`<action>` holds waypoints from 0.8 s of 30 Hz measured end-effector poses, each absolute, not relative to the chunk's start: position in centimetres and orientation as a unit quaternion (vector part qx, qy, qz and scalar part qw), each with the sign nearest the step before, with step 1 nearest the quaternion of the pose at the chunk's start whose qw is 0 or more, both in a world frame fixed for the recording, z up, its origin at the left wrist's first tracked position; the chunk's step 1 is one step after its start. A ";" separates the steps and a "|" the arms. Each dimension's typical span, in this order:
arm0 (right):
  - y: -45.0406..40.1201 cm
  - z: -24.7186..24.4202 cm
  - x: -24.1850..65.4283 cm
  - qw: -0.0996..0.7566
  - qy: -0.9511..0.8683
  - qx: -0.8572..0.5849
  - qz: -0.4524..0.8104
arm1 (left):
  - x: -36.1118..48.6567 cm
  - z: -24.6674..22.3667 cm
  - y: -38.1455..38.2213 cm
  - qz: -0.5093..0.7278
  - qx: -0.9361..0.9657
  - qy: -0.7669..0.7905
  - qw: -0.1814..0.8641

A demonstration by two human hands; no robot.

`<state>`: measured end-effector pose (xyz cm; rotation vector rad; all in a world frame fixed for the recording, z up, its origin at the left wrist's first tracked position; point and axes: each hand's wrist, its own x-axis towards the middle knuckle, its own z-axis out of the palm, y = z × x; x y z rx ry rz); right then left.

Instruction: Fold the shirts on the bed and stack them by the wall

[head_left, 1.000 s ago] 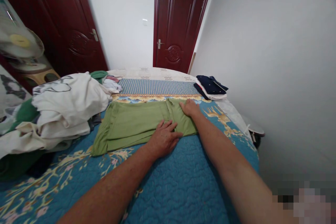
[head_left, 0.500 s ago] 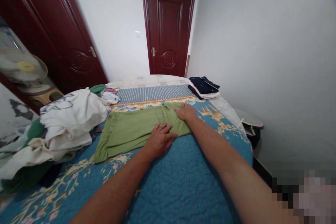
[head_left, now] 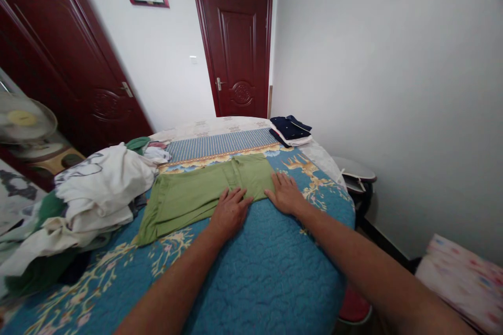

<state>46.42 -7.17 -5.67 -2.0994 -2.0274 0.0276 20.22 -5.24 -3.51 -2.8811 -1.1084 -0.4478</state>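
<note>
A green garment (head_left: 192, 193), folded into a long flat strip, lies across the blue quilted cover (head_left: 271, 267). My left hand (head_left: 231, 210) rests on its near edge, right of the middle, with the fingers stretched out over the cloth. At the garment's right end, my right hand (head_left: 286, 193) lies flat, its thumb touching the corner and its fingers spread along the edge. Neither hand grips anything. A layered fold shows in the cloth just beyond my left fingertips.
On the left lies a heap of rumpled clothes (head_left: 106, 183), mostly white and green. Folded dark and white clothes (head_left: 291, 130) are stacked at the far right. Beyond the right edge stand a dark stool (head_left: 359, 172) and something pink-patterned (head_left: 459, 277). A fan (head_left: 25, 118) is at far left.
My right hand has slid off the top of the garment, nearer to me, to its right end. My left hand stays on the near edge. The view has shifted slightly right.
</note>
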 end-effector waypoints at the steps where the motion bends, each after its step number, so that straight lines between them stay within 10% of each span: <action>1: -8.0 -5.7 46.6 0.112 -0.695 -0.711 0.007 | 20.2 -3.3 -5.8 -0.141 -0.922 -0.359 0.017; 18: -1.4 -1.8 51.6 0.372 -0.499 -0.735 0.271 | 11.1 -2.2 -3.9 -0.215 -0.831 -0.509 0.061; 24: 3.0 -2.1 51.3 0.332 -0.462 -0.734 0.371 | 12.0 -1.2 -5.3 -0.142 -0.823 -0.549 0.026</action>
